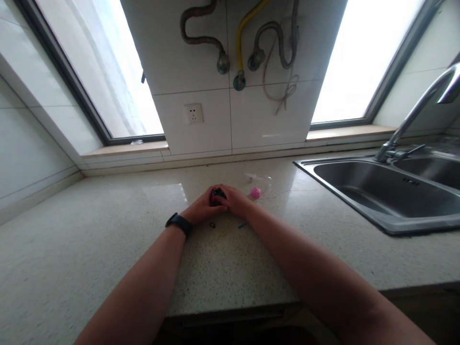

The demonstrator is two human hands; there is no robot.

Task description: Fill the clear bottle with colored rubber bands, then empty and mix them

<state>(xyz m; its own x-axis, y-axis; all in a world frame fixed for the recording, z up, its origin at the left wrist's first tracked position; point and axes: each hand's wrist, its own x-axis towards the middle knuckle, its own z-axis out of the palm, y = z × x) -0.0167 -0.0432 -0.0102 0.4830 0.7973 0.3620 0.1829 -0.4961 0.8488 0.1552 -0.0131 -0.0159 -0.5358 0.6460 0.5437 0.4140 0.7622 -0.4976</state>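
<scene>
Dark bundle (218, 197) sits between the left hand (204, 208) and right hand (236, 199), fingers curled partway around it, firmness of hold untellable, above a counter (223, 273) bearing a black loop (212, 225), blue strip (242, 225) and, beside the right wrist, pink ball (255, 192).

The counter (125, 230) is pale stone with lots of tiny dark speckles, and it is shiny in spots. A little black loop (210, 224) lies on it, just on the near side of the left hand (204, 207). A thin blue strip (242, 225) lies close by the right hand (236, 199), beside the wrist. To the right of that hand is a small pink thing (255, 192), with some clear plastic (265, 182) just behind it. Farther right, a metal sink (355, 191) is set into the stone.
</scene>
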